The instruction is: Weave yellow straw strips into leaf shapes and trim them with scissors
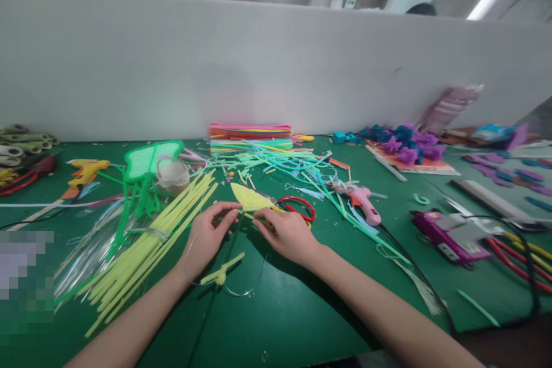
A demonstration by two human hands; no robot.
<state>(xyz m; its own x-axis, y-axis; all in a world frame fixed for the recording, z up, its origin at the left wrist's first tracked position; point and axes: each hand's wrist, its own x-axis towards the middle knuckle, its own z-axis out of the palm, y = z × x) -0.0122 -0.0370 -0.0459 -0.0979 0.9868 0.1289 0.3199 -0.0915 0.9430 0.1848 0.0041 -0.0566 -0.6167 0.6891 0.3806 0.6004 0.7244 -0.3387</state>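
Note:
Just in front of a yellow leaf-shaped piece, my left hand and my right hand meet, fingertips close together. Both pinch a short yellow pipe cleaner, one hand at each side. Whether it is joined to the leaf-shaped piece I cannot tell. Red-handled scissors lie beyond the right hand, their blades partly hidden. Nearer to me, a small yellow piece with a knotted middle rests on the green table. To the left of my left hand lies a bundle of yellow pipe cleaners.
A pink glue gun with a black cable lies at right, a yellow glue gun at left. Loose green and blue stems spread before stacked coloured stems. A bright green jellyfish-like piece stands left; a purple device sits right.

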